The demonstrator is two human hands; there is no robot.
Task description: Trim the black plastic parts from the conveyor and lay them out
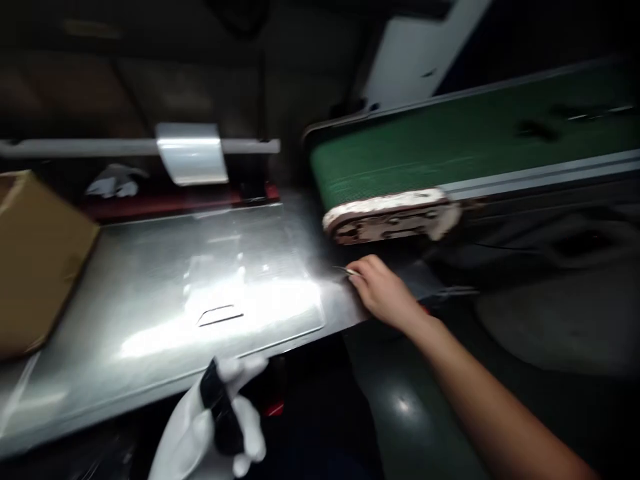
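Note:
My left hand (210,427), in a white glove, is at the bottom of the view with its fingers curled round a small black piece (220,407) whose kind I cannot make out. It is just in front of the metal table's near edge. My bare right hand (377,291) reaches to the table's right end, below the conveyor's end. Between its thumb and fingers it pinches a thin, pointed metal tool (351,271), mostly hidden by the hand. A thin dark bent outline (220,315) shows on the shiny metal tabletop (150,267).
A green conveyor belt (450,143) runs off to the right, with dark items (537,130) on it. At the left stands a cardboard box (45,267). Behind the table, a roll of clear film (193,153) hangs on a white bar (100,147). The picture is blurred.

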